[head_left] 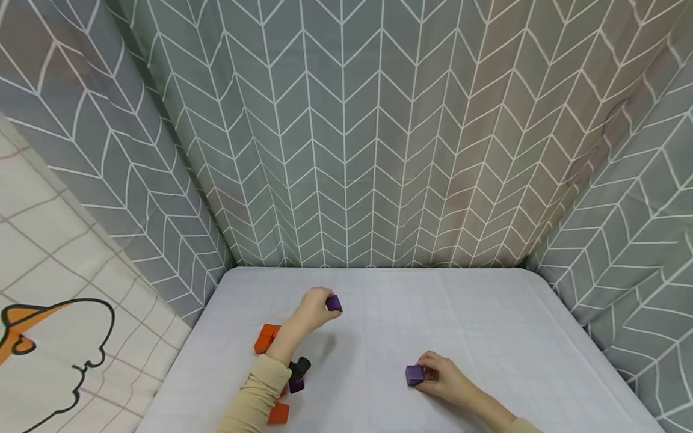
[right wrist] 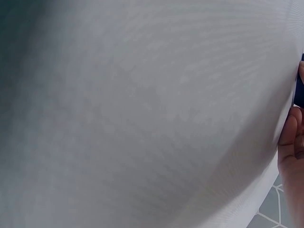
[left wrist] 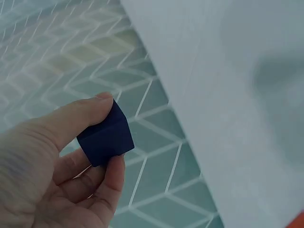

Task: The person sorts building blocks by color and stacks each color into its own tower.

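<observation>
My left hand (head_left: 314,308) pinches a small purple block (head_left: 334,304) between thumb and fingertips, held above the far middle of the table. In the left wrist view this block (left wrist: 107,135) looks dark blue, with the thumb on its upper side and a fingertip below. My right hand (head_left: 441,377) grips another purple block (head_left: 414,375) by its right side, low over the table right of the middle. At the right edge of the right wrist view, only part of the right hand (right wrist: 294,142) and a dark sliver of its block (right wrist: 299,92) show.
Left on the white table (head_left: 487,313) lie orange blocks (head_left: 265,338), a black piece (head_left: 300,368), a purple block (head_left: 296,384) and another orange block (head_left: 278,413). The left forearm partly covers this group. Patterned curtains (head_left: 357,150) hang behind and beside the table.
</observation>
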Tool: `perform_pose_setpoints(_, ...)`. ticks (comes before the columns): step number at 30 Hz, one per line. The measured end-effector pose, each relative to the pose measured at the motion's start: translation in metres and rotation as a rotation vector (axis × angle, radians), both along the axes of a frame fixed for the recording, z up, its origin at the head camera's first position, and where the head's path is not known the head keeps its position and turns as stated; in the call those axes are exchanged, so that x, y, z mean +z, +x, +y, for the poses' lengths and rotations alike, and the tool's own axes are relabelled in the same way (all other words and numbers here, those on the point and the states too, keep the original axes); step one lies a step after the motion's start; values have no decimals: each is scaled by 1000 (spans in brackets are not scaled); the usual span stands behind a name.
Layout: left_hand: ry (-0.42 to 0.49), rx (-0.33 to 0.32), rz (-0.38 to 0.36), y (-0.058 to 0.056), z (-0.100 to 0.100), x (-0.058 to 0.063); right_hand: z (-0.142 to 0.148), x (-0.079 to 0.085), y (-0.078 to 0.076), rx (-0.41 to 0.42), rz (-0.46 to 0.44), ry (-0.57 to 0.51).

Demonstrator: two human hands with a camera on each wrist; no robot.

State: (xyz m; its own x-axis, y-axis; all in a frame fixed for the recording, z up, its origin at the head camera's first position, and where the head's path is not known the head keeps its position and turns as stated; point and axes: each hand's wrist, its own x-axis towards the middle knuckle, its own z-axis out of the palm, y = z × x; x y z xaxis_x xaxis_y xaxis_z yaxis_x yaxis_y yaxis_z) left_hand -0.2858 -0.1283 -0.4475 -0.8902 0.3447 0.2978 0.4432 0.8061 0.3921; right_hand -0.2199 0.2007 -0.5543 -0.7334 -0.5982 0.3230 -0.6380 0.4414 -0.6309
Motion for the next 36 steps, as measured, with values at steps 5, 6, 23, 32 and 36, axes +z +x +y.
perform_pose_setpoints(5,-3,-62,-24,6,24,-23,1,-1,2,-1,-6,2)
perform_pose_setpoints(6,-2,-77,-29,9,28,-28,1,-1,2,-2,-10,4)
perform_pose_setpoints(23,-120,-250,-59,44,96,-73,2,0,0,-6,-7,-13)
perform_pose_setpoints(32,-119,-273,-128,54,110,-80,-1,-2,-1,-3,22,-19)
perform_pose_setpoints(36,-103,-266,-147,54,111,-85,-1,-1,0,-11,7,-14)
